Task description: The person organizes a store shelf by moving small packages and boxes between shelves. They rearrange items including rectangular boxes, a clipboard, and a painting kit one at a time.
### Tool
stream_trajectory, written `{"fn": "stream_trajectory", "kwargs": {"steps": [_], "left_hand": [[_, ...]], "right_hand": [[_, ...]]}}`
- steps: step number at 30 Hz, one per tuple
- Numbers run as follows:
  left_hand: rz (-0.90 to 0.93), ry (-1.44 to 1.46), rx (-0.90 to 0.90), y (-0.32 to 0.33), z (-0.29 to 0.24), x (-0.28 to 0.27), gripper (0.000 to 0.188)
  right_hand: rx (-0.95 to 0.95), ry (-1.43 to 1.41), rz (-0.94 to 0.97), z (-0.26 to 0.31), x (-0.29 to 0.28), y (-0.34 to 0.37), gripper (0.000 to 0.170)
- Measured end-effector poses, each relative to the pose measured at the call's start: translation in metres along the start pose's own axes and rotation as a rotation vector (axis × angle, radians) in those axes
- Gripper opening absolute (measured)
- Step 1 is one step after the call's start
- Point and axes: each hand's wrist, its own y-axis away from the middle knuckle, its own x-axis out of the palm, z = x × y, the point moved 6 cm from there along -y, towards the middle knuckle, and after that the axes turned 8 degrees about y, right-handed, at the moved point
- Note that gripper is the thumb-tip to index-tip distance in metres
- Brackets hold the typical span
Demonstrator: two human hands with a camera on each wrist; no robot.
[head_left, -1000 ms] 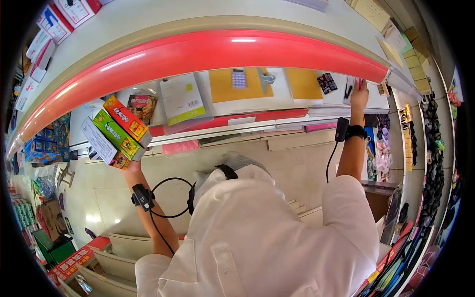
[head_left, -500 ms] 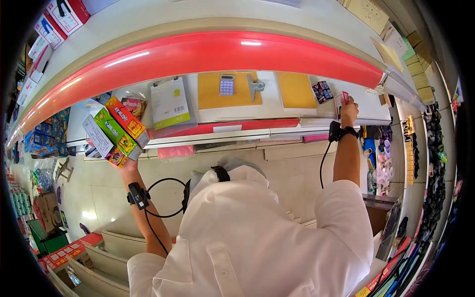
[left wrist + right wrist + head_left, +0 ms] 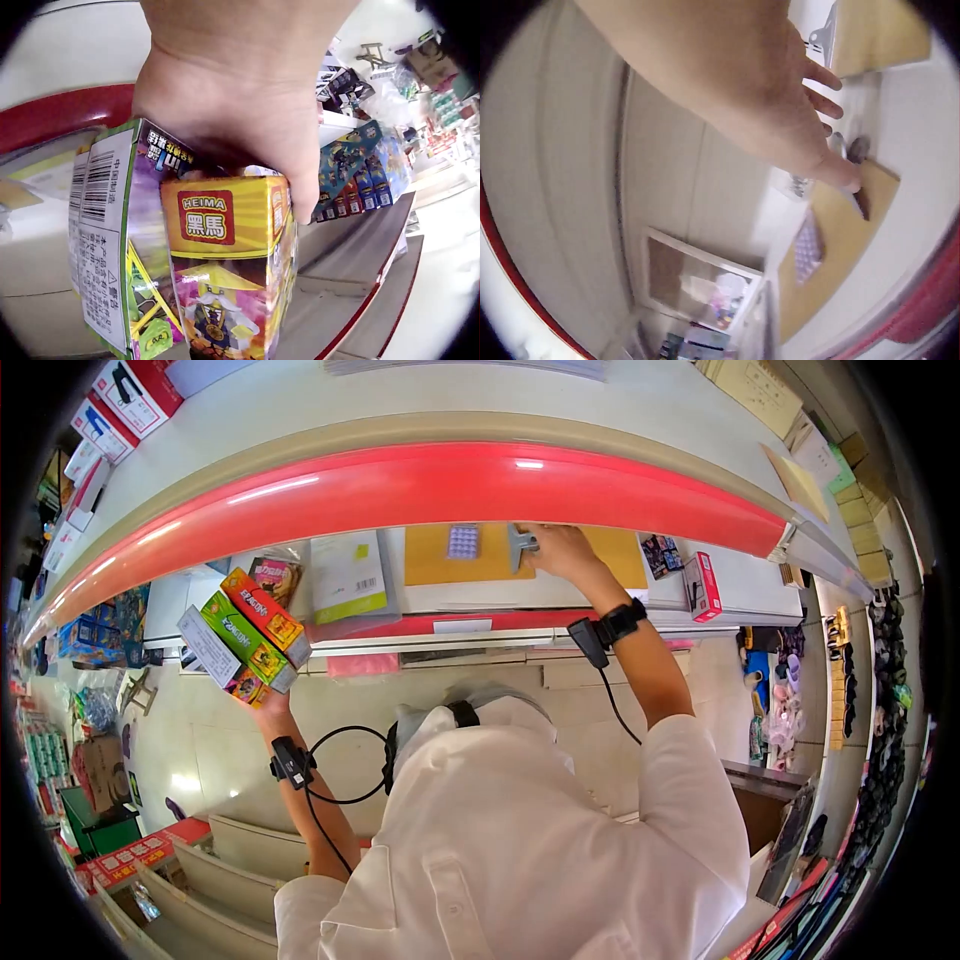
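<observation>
In the head view, my left hand (image 3: 270, 703) holds a stack of toy boxes from below: an orange box (image 3: 262, 608), a green box (image 3: 222, 622) and a yellow one. The left wrist view shows the thumb along the side of the yellow box (image 3: 217, 240) marked HEIMA. My right hand (image 3: 568, 552) reaches under the red shelf edge to a clipboard (image 3: 425, 562). Its thumb meets the grey metal clip (image 3: 518, 550), while the other fingers are spread apart in the right wrist view. A small purple calculator (image 3: 463, 542) lies on that clipboard.
A red box (image 3: 703, 588) stands at the shelf's right, beside a dark patterned packet (image 3: 660, 556). Another brown board (image 3: 622, 565) lies behind my right wrist. Left of the clipboard are a clear file sleeve (image 3: 345, 582) and a bagged item (image 3: 274, 578). The red shelf edge (image 3: 430, 480) overhangs everything.
My right hand has let go of the red box, now standing on the shelf, and has moved left to the clipboard's clip. The left hand keeps holding the toy boxes in much the same place.
</observation>
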Motion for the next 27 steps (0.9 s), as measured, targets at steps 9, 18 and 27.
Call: {"fn": "stream_trajectory", "kwargs": {"steps": [9,18,27], "left_hand": [[0.032,0.01,-0.021,0.003,-0.002,-0.011,0.051],[0.002,0.026,-0.051,-0.015,-0.006,-0.035,0.051],[0.027,-0.012,-0.053,-0.007,0.007,-0.001,0.046]], "right_hand": [[-0.212,-0.021,0.046,-0.003,0.003,0.005,0.029],[-0.204,0.04,0.215,-0.028,-0.008,0.015,0.03],[0.194,-0.203,-0.003,-0.051,0.053,-0.065,0.036]]}}
